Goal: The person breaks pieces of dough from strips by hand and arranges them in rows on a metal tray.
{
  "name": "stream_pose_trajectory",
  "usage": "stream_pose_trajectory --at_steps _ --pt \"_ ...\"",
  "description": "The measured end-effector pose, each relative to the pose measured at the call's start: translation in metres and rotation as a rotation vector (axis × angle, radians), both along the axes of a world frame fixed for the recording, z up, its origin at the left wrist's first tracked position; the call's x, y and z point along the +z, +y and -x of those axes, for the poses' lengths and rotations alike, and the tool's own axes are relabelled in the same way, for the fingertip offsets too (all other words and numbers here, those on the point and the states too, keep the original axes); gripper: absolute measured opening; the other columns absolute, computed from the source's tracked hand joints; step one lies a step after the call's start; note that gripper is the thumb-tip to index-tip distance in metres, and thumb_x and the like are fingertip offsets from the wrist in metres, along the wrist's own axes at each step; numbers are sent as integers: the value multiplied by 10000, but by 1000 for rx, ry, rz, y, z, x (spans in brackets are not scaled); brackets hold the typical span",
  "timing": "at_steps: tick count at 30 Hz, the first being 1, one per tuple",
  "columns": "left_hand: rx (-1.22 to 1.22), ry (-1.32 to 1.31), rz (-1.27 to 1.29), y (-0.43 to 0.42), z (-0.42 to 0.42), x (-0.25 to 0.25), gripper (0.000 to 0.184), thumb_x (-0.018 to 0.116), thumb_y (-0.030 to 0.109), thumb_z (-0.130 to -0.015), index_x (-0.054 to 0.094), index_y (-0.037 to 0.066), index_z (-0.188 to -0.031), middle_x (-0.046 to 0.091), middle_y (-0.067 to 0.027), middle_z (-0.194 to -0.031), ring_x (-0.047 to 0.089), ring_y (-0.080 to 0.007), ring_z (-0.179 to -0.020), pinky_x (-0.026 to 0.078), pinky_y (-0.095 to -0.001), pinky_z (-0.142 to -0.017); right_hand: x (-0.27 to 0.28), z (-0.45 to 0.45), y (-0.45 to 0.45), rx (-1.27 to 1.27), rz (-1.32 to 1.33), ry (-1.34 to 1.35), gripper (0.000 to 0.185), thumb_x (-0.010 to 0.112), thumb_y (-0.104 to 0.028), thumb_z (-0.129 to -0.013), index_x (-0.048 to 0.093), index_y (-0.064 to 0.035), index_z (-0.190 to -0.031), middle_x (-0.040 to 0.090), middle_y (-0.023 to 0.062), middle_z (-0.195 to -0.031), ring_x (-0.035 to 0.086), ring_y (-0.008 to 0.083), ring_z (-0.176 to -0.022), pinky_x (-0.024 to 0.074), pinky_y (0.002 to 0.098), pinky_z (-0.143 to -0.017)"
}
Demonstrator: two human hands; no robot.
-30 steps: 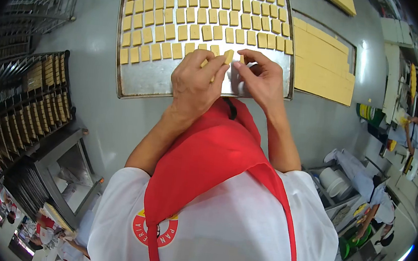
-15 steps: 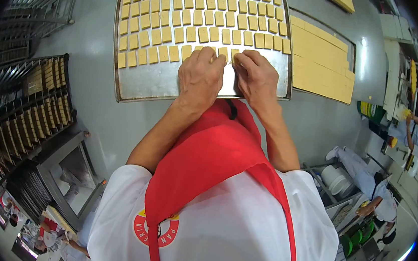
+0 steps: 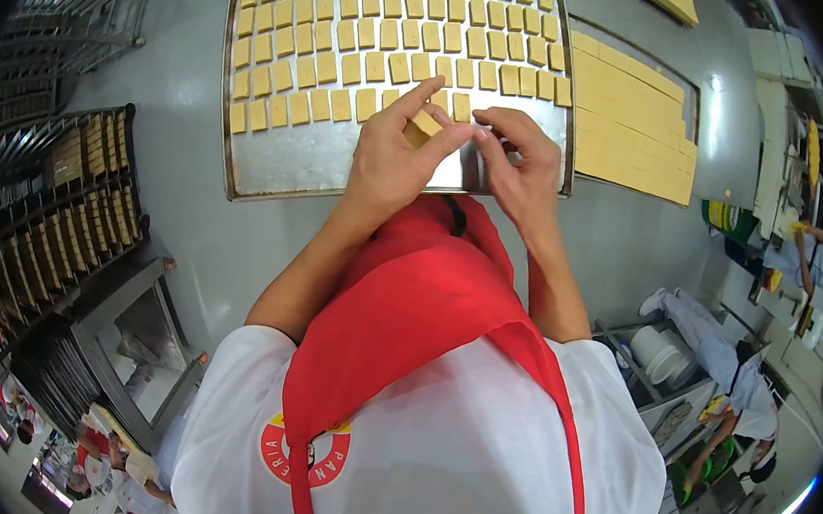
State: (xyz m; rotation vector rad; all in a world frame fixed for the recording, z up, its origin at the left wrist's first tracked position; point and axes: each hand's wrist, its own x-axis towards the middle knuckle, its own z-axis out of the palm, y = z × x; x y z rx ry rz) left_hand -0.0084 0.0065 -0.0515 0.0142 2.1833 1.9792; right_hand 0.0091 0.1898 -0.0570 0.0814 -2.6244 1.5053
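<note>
Small yellow dough pieces (image 3: 414,5) lie in rows on a metal tray (image 3: 292,161). My left hand (image 3: 392,151) is over the tray's near part, fingers curled round a few yellow pieces (image 3: 424,124), its index finger pointing up toward the rows. Beside it, my right hand (image 3: 521,164) has thumb and index finger close together near the left thumb; whether something small sits between them is hidden. The last pieces of the nearest row (image 3: 461,107) lie just beyond the hands.
A sheet of cut yellow dough (image 3: 633,120) lies to the right of the tray. Racks with loaded trays (image 3: 68,224) stand at the left. Co-workers (image 3: 754,409) are at the right and lower left, with white buckets (image 3: 660,355) at the right.
The tray shifted slightly left and down early on. Another piece now lies in the nearest row. My left hand has turned and its index finger has lifted; my right hand has drawn back slightly.
</note>
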Motion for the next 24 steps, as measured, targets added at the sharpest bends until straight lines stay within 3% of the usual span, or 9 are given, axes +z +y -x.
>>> stream_pose_trajectory --at_steps 2,4,13,15,17,19,21,22,24 --pt "-7 -100 -141 2 2 -2 615 807 275 -949 604 -22 -1448 744 -89 -962 682 -150 -819 547 -303 -762 1 -2 9 2 376 -289 322 810 -107 -915 756 -44 -1226 754 72 -1092 697 120 -900 560 270 -766" --pt "-20 -200 -285 6 1 -3 632 790 288 -970 581 -52 -1460 755 -95 -969 684 -138 -843 546 -291 -784 8 1 12 47 437 -329 344 820 -100 -903 754 -43 -1236 750 75 -1088 697 124 -899 562 268 -769" --pt "-98 16 -130 17 2 -12 491 767 216 -989 647 -76 -1365 733 -88 -989 690 -146 -855 552 -259 -791 3 4 16 71 488 -417 372 788 -36 -918 715 15 -1280 751 78 -1048 721 155 -919 578 291 -876" --pt "-111 -297 -405 15 3 0 418 704 87 -1009 638 -29 -1406 716 -97 -1149 690 -142 -944 568 -264 -849 0 3 22 46 749 -428 333 775 -64 -946 710 59 -1249 763 139 -991 732 170 -811 601 296 -743" --pt "-35 -288 -499 19 3 -2 366 676 37 -1013 656 -25 -1373 713 -85 -1112 686 -125 -875 570 -249 -788 -3 5 32 39 930 -474 350 769 -67 -951 685 47 -1271 758 123 -991 738 182 -837 619 306 -755" --pt "29 -311 -566 21 5 -3 323 776 74 -957 701 -32 -1252 714 -63 -1001 653 -93 -848 537 -228 -724 2 7 32 34 1112 -519 368 763 -70 -955 660 36 -1292 753 108 -991 744 194 -862 637 316 -767" --pt "9 -191 -367 26 2 -2 326 814 108 -928 709 -7 -1214 709 -50 -996 646 -90 -861 527 -231 -708 9 8 29 -117 1177 -563 309 746 -96 -980 612 1 -1241 739 135 -947 756 221 -840 649 319 -695" --pt "-11 -71 -168 28 -1 -2 332 851 142 -899 717 18 -1175 705 -37 -992 639 -86 -873 518 -234 -693 7 7 32 -118 1177 -563 309 746 -96 -980 612 1 -1241 739 135 -947 756 221 -840 649 319 -695" --pt "-24 -5 -87 34 -3 -2 325 875 155 -865 728 36 -1130 696 -36 -979 633 -92 -875 509 -240 -682 1 7 39 -63 1292 -604 210 696 -66 -1009 565 12 -1153 731 213 -1006 767 272 -822 689 369 -708"
